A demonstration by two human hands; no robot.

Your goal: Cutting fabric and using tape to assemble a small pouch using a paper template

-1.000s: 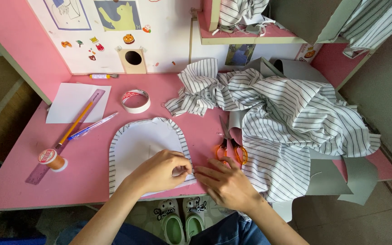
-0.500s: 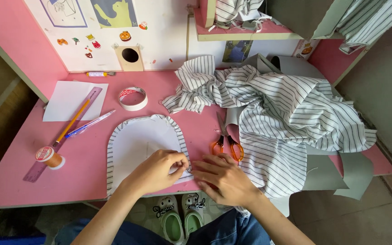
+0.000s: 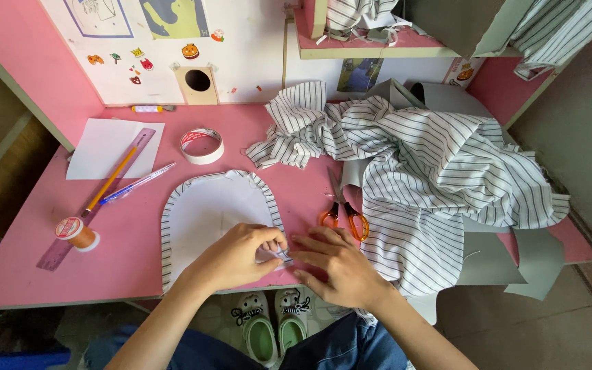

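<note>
Carefully, the left hand [image 3: 238,255] pinches the arched fabric piece [image 3: 210,212] at its right edge on the pink desk [image 3: 29,226]; the right hand [image 3: 334,264] presses flat beside it, ungripping; keep the edge taut.

Home sewing corner, not a workshop: small pink counter [image 3: 29,274] with stickered white back panel [image 3: 255,55], striped fabric [image 3: 447,171] heaped on it, orange-handled scissors [image 3: 342,212], thread spool [image 3: 77,233], tape roll [image 3: 201,145], animal-face slippers [image 3: 272,329] underneath.

Small colourful stickers [image 3: 138,60] on white wall panel [image 3: 248,41]
</note>
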